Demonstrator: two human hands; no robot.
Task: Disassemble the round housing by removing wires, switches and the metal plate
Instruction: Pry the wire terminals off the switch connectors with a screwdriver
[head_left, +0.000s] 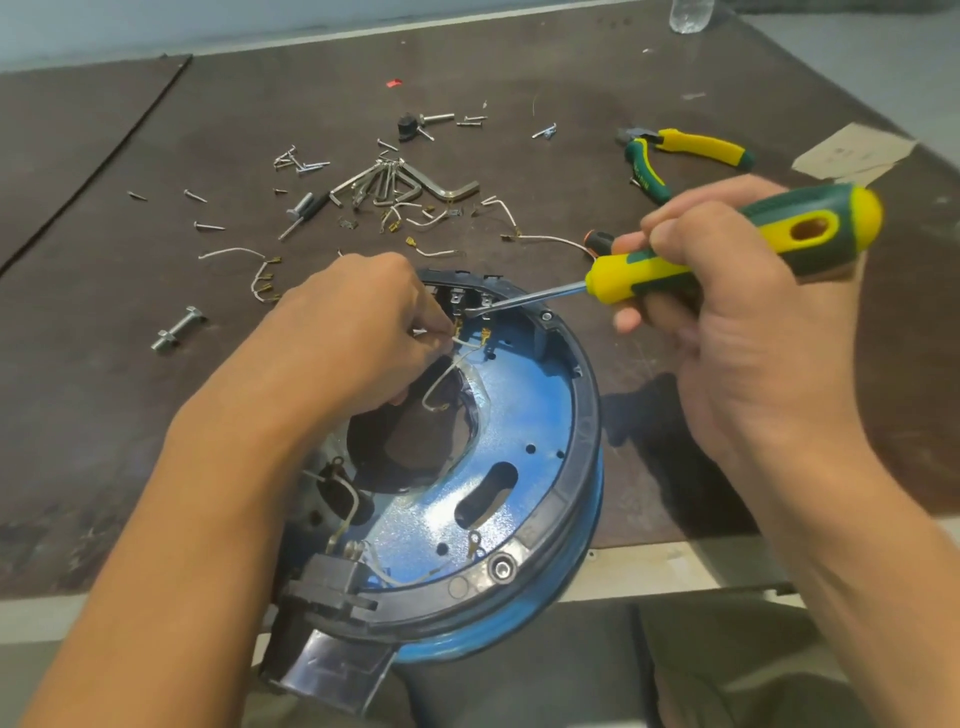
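At table (130, 441) edge, round housing (524, 415)

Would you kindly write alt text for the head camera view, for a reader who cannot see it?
A person's right hand holds a yellow-and-green screwdriver with its tip at the switch terminals inside a round blue housing, while the left hand pinches a white wire there. Loose screws, hex keys, short wires and pliers lie on the dark table behind.
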